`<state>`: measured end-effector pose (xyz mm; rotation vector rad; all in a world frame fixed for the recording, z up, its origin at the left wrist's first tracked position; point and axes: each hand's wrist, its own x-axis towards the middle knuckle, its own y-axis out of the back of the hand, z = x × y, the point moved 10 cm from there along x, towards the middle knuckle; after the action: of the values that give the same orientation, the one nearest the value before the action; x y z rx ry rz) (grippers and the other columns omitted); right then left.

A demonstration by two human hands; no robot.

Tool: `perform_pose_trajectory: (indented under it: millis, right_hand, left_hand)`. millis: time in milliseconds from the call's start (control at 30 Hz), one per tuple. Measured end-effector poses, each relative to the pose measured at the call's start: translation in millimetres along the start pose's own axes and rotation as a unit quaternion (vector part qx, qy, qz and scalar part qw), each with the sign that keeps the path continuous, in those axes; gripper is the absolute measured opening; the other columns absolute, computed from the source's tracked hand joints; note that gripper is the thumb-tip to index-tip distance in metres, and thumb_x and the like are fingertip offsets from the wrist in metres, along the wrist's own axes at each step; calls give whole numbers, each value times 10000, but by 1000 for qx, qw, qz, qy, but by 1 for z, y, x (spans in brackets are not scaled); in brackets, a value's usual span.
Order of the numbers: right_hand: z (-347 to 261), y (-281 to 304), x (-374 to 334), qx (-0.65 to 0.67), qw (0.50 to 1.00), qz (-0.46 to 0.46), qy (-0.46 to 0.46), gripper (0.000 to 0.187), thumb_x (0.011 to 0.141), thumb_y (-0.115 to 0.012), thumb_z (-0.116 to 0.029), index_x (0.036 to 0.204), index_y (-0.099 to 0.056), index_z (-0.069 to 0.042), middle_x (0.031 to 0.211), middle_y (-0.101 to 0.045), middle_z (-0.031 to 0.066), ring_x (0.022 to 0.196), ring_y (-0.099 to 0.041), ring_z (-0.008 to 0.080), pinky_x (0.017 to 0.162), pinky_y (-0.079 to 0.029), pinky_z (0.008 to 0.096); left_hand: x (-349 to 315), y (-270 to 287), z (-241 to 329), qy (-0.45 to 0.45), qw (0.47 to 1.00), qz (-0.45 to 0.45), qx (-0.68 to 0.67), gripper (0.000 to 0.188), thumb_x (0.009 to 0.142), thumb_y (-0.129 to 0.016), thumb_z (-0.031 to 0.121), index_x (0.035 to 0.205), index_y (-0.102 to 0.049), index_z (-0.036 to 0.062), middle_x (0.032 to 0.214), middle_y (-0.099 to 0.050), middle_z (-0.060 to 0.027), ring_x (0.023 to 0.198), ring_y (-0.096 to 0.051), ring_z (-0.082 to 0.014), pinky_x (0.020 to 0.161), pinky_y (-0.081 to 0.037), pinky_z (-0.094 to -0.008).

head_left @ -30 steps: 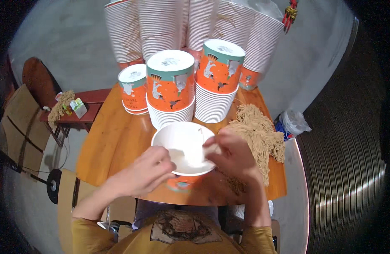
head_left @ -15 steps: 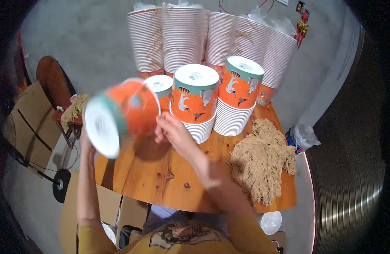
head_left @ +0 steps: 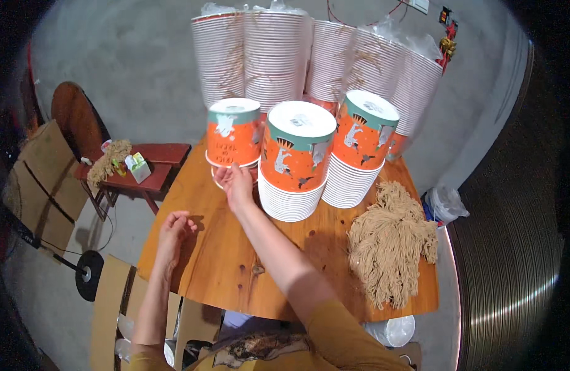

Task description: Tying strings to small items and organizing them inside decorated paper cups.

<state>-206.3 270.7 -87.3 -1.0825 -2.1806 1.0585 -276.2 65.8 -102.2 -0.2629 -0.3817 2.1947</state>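
Note:
An orange and green paper bucket (head_left: 234, 139) stands upside down at the left of the group, on another bucket whose white rim (head_left: 218, 178) shows below it. My right hand (head_left: 236, 187) is at its lower rim, fingers bent against the edge. Nothing is in my left hand (head_left: 175, 230), which hovers over the table's left side with loosely curled fingers. Beside the right hand rises a stack of upturned paper buckets (head_left: 298, 157). Another such stack (head_left: 362, 145) stands right of it.
Tall plastic-wrapped stacks of buckets (head_left: 275, 55) line the back of the wooden table (head_left: 235, 278). A heap of beige twine (head_left: 393, 247) lies at the right. Beyond the left edge stands a red bench (head_left: 164, 154) holding more twine. Cardboard (head_left: 108, 297) is below at the left.
The tilted bucket has come down upside down at the left of the stacks. My left hand has let go and drawn back toward me; my right hand is still at the rim.

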Motion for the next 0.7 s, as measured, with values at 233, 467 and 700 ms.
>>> perform_pose_trajectory:
  millis: [233,467,700]
  right_hand:
    - [33,12,-65,-329,936,10,-124,379,873,-623,-244,1129,-467,-12,1060,-574,132,902,-625,243,677,-562,366]
    - [-171,-94,-157,-725,501,-103,461,379,823,-606,-115,1184,-519,-38,1201,-531,146,1021,-545,339,892,-463,421]
    - [-280,-98,-144,-772,434,-38,463,272,767,-666,-114,1024,-594,-64,1044,-595,82,1020,-518,299,848,-460,399]
  left_hand:
    - [-2,4,10,-72,991,7,110,138,941,-518,118,1058,-559,59,841,-587,-13,768,-548,-83,683,-444,-205]
    - [-15,-74,6,-153,956,-22,251,159,933,-531,131,1064,-538,40,910,-560,-24,844,-524,-102,776,-448,-248]
    - [-2,-195,-14,-305,888,-82,334,625,771,-725,234,1234,-384,-13,1156,-385,-191,1132,-411,-327,985,-352,-396]
